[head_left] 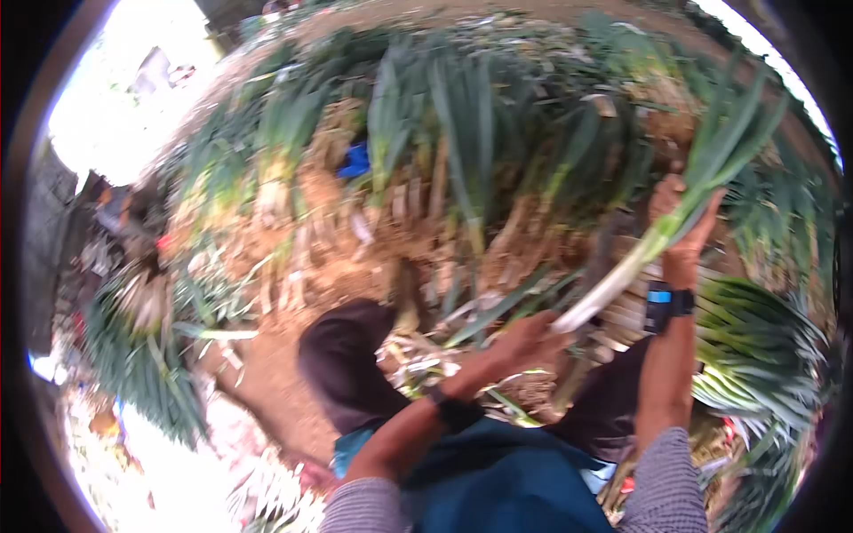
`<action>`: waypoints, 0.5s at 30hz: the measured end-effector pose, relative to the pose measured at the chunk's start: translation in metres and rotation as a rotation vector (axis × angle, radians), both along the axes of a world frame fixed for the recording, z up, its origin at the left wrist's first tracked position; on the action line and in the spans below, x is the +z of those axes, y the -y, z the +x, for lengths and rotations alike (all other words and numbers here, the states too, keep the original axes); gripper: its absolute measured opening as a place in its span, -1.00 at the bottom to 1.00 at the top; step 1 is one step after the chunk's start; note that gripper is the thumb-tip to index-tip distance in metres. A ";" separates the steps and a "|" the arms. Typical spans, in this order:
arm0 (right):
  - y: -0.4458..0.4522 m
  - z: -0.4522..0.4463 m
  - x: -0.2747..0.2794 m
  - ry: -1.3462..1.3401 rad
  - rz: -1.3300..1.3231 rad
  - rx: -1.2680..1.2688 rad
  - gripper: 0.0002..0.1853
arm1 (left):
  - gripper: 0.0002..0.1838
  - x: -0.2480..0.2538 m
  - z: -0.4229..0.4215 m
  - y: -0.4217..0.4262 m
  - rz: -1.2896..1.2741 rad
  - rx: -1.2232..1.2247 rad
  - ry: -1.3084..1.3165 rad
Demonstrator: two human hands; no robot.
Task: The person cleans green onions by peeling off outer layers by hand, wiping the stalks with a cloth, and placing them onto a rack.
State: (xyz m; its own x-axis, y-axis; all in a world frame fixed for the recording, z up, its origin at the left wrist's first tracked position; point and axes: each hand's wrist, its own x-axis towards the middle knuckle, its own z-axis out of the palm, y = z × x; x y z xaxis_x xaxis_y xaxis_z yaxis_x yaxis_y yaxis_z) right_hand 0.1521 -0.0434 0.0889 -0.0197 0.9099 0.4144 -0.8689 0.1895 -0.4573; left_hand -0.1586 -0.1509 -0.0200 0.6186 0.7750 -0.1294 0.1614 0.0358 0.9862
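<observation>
One leek (622,274) runs diagonally between my two hands, its white root end low and its green leaves up at the right. My left hand (526,342) is closed around the white root end. Higher up, my right hand (682,222) grips the same leek where the white turns green, with its fingers partly behind the stalk. Just right of my right forearm lies a stack of leeks (755,346) with pale stalks and fanned green leaves.
A long row of leeks (462,133) lies across the soil ahead, with a blue scrap (354,160) among them. Another leek bundle (147,364) is at the left. Loose leaves and peelings (426,364) litter the ground between my knees.
</observation>
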 end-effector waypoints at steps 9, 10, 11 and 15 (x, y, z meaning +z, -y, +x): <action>-0.014 -0.072 -0.004 0.164 -0.323 -0.382 -0.18 | -0.80 -0.008 0.014 -0.030 0.567 0.395 -0.380; -0.018 -0.073 -0.004 0.165 -0.352 -0.441 -0.17 | -0.79 -0.043 0.000 -0.031 0.400 0.445 -0.259; -0.025 -0.060 -0.008 0.151 -0.385 -0.480 -0.18 | -0.78 -0.056 -0.019 -0.028 0.503 0.377 -0.259; -0.035 -0.032 -0.004 0.069 -0.464 -0.578 -0.33 | -0.74 -0.051 -0.057 -0.013 0.227 0.306 -0.231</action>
State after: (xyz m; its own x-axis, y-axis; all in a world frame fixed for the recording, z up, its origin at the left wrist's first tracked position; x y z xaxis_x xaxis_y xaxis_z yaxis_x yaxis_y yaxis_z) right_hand 0.1199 -0.0084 0.0850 0.5030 0.8643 0.0004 -0.6559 0.3820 -0.6511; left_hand -0.2159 -0.1376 -0.0710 0.3309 0.9427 -0.0426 0.3938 -0.0969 0.9141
